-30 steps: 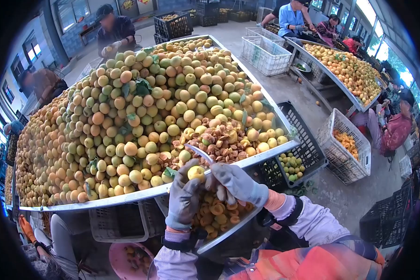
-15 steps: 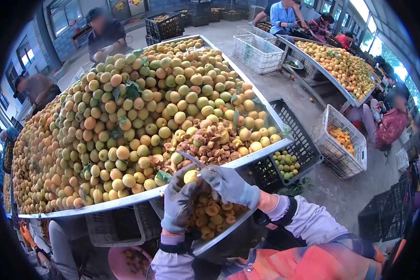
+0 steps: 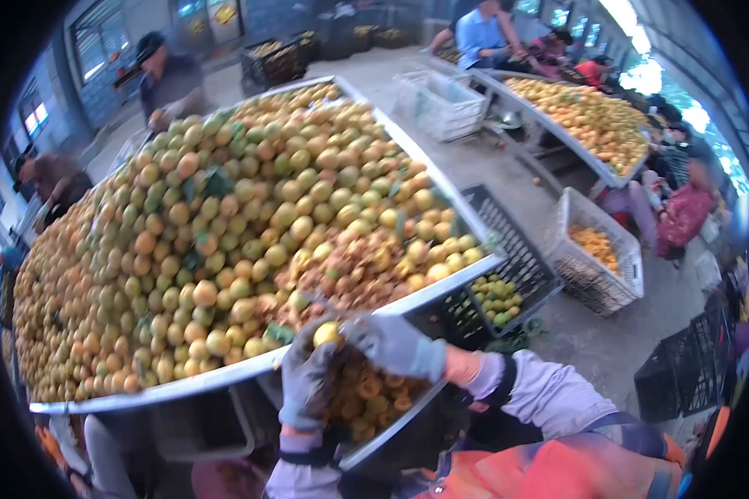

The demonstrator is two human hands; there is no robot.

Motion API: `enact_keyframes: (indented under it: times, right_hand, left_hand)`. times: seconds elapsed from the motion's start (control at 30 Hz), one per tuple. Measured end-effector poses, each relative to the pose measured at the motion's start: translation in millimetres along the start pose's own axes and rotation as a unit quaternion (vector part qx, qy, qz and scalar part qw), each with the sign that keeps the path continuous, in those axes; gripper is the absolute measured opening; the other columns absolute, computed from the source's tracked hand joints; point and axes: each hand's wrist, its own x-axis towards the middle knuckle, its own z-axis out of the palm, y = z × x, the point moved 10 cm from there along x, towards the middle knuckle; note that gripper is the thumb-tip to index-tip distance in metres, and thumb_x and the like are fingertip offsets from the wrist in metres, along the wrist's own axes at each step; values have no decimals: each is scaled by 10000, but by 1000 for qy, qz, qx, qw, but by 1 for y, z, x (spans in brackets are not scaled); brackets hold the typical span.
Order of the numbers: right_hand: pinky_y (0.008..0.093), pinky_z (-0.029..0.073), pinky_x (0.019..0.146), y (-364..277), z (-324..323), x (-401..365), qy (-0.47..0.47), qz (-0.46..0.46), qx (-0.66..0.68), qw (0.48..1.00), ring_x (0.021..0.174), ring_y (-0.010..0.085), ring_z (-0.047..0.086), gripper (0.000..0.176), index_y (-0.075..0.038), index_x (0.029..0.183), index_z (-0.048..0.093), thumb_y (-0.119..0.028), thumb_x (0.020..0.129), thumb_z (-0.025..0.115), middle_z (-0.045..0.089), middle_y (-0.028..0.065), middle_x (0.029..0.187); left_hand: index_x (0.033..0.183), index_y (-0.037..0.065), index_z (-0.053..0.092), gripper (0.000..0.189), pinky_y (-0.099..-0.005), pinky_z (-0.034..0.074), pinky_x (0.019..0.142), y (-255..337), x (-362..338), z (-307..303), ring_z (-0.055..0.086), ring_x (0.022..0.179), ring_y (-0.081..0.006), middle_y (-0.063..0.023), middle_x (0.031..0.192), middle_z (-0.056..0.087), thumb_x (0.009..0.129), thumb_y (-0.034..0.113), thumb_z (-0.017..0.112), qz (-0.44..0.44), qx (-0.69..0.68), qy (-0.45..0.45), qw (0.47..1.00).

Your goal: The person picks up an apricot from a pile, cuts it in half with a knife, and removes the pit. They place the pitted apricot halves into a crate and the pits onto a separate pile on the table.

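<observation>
My left hand (image 3: 306, 374), in a grey glove, holds a yellow-green apricot (image 3: 326, 333) at chest height. My right hand (image 3: 394, 343), also gloved, is closed on a small knife (image 3: 323, 305) whose blade rests on the top of that apricot. Right below both hands sits a metal tray (image 3: 391, 426) filled with halved orange apricots. Just beyond the hands a heap of brown pits (image 3: 354, 268) lies at the near edge of a big table (image 3: 225, 372) piled with whole apricots. The frame is blurred.
A black crate (image 3: 498, 298) with green apricots stands right of the table. A white basket (image 3: 592, 249) holds cut fruit. A second fruit table (image 3: 581, 116) runs at the back right. Other people sit or stand around both tables.
The view has shifted, so the table and hands sit a little lower and to the left. The hands stay together on the apricot, and the knife blade looks lower against the fruit.
</observation>
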Motion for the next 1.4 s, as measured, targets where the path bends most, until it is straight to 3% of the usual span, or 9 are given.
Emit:
enact_keyframes:
  times: [0.2,0.27,0.4,0.53,0.73,0.8,1.13,1.27,1.4]
  right_hand:
    - [360,417,573,17,7,-6,-57,84,-23,995,587,247,490,393,3,875,558,-358,960,428,523,158,654]
    - [363,412,589,21,13,-5,-47,80,36,995,600,241,492,410,7,875,539,-375,961,418,519,148,644]
    - [395,404,523,15,6,-5,8,37,13,999,529,343,493,402,-10,849,517,-394,943,449,505,199,593]
    - [249,352,355,40,23,-21,-49,269,146,951,399,99,446,432,-75,874,566,-469,946,405,505,22,578]
    - [202,271,291,53,48,-50,-131,463,391,785,324,57,341,526,-125,744,529,-619,877,405,378,-41,466]
    - [184,230,291,40,64,-57,-184,466,547,670,306,44,287,550,-134,676,476,-648,856,399,342,-59,441]
    - [212,219,218,-65,45,-60,-335,238,818,402,245,62,209,565,-32,883,525,-524,954,255,260,-49,394]
    - [213,246,243,-45,29,-43,-253,259,766,531,245,69,252,560,-41,798,544,-521,950,298,322,-47,383]
    - [203,307,315,-8,11,-56,-160,362,348,850,315,66,359,586,-40,803,558,-566,927,332,405,-20,442]
  left_hand:
    - [1122,-10,524,333,-180,402,499,4,-1,13,512,585,-87,-63,801,596,809,59,614,36,-39,9,999]
    - [1176,25,518,296,-313,471,874,-5,-4,11,577,967,-174,-79,1072,602,899,121,559,6,-1,-1,1000]
    - [1103,27,569,232,-237,488,732,-11,-18,34,584,833,-116,-45,969,617,894,125,583,-144,-252,125,949]
    - [1080,47,585,214,-192,457,595,14,-17,36,558,691,-81,-12,888,612,884,131,597,-39,106,83,990]
    - [1111,-43,506,381,-255,495,667,0,0,23,575,714,-147,-88,858,598,779,68,658,55,60,-2,997]
    - [1103,-27,515,321,-171,390,473,2,-2,28,524,582,-91,-76,799,604,801,31,608,33,40,28,998]
    - [1147,-34,502,369,-257,506,727,-12,1,10,600,808,-155,-111,974,608,835,109,637,70,82,0,994]
    - [1252,4,444,462,-292,486,831,7,0,11,574,942,-170,-79,1067,569,866,185,621,85,-22,-23,996]
    - [1294,20,396,502,-340,483,873,6,0,6,557,978,-177,-79,1098,539,871,191,606,43,-71,-20,996]
